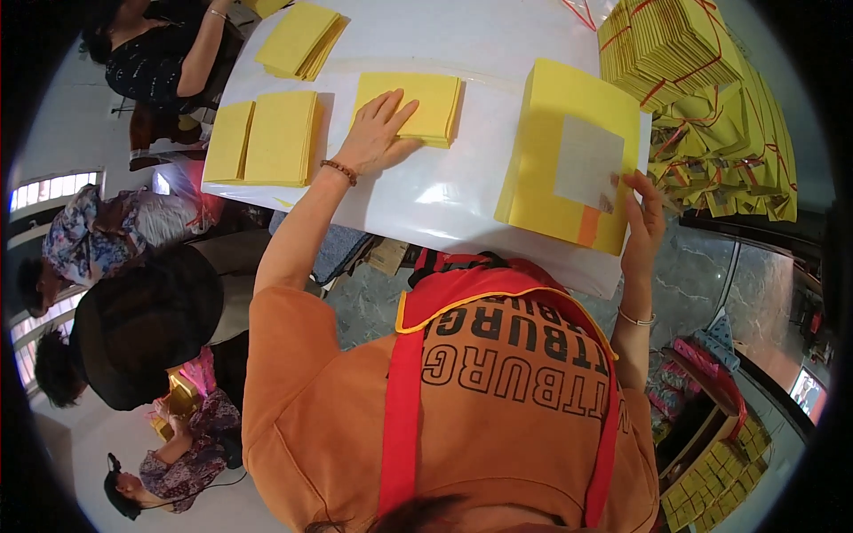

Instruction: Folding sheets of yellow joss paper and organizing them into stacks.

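My left hand [380,133] lies palm down with fingers spread on a small stack of yellow paper [422,93] in the middle of the white-covered table. At the right, my right hand [643,218] curls round the edge of a larger, thicker yellow paper stack [542,147]. A pale rectangular panel [588,160] and an orange strip [588,226] show on its top face. Some fingertips by the panel's edge are only partly visible. Left of my left hand sit two yellow stacks, a wide one [283,138] and a narrow one [229,142], side by side.
Another yellow stack [300,40] lies farther back at the left. Bundles of yellow paper tied with red string [671,49] are piled beyond the table's right side. Other people sit at the left, one [160,53] at the table's far left corner. A glossy white cover [444,200] spreads over the table.
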### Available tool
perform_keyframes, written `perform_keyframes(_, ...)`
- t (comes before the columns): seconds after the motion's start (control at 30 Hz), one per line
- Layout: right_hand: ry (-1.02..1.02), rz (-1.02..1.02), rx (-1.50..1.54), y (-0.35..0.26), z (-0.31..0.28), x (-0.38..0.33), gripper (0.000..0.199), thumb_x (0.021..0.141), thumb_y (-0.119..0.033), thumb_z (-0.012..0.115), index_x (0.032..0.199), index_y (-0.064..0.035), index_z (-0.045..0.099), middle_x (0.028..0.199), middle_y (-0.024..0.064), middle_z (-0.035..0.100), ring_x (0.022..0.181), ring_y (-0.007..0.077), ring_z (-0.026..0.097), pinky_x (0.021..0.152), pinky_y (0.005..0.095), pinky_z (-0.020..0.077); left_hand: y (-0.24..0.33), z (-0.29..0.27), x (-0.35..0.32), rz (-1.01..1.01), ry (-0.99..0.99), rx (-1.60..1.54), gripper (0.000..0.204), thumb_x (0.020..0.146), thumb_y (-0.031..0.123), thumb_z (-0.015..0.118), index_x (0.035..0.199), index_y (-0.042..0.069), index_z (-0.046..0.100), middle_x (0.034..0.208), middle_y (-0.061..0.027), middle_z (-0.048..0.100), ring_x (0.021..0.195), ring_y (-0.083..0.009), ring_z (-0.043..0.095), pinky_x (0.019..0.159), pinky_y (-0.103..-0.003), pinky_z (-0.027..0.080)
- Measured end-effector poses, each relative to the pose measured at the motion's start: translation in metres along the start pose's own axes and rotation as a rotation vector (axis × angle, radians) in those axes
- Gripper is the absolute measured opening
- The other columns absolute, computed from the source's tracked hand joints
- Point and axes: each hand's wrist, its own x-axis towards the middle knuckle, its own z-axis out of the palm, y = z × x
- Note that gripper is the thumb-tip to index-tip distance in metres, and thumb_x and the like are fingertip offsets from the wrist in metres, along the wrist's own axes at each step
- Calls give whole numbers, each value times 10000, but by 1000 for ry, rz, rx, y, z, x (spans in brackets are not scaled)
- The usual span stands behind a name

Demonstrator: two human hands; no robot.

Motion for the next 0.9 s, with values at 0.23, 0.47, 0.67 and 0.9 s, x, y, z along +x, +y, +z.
perform_keyframes(0.23, 10, 37, -34, 0, 9, 0, 286, 887, -94, 564, 1170, -54, 557, 1126, 57, 549, 1000, 135, 537, 857, 274, 445, 4, 13, -8, -72, -22, 100, 753, 750, 413, 657, 1370, 110, 355, 1413, -192, 291, 1295, -343, 272, 1045, -461, 246)
perform_keyframes(0.47, -15, -379, -570, -11, 0, 4, 279, 814, -103, 631, 1090, -66, 609, 1157, 67, 573, 1203, 285, 422, 998, 401, 323, 1, -8, 6, -19, -154, 205, 741, 753, 470, 644, 1350, 124, 370, 1374, -172, 355, 1260, -328, 333, 1022, -466, 272)
perform_keyframes(0.67, -108, -444, -708, -18, -3, 7, 159, 779, -135, 666, 933, -96, 660, 1080, 46, 621, 1191, 292, 428, 1007, 402, 307, 9, -29, 20, -16, -238, 301, 804, 716, 582, 626, 1346, 147, 381, 1341, -126, 415, 1195, -290, 428, 988, -471, 297)
perform_keyframes(0.9, -155, -501, -701, -6, -3, 17, 122, 726, -148, 703, 833, -96, 675, 1022, 64, 636, 1069, 262, 526, 979, 404, 351, 78, -56, 49, 33, 0, 149, 656, 775, 447, 635, 1319, 136, 441, 1323, -147, 453, 1167, -304, 461, 948, -430, 346)
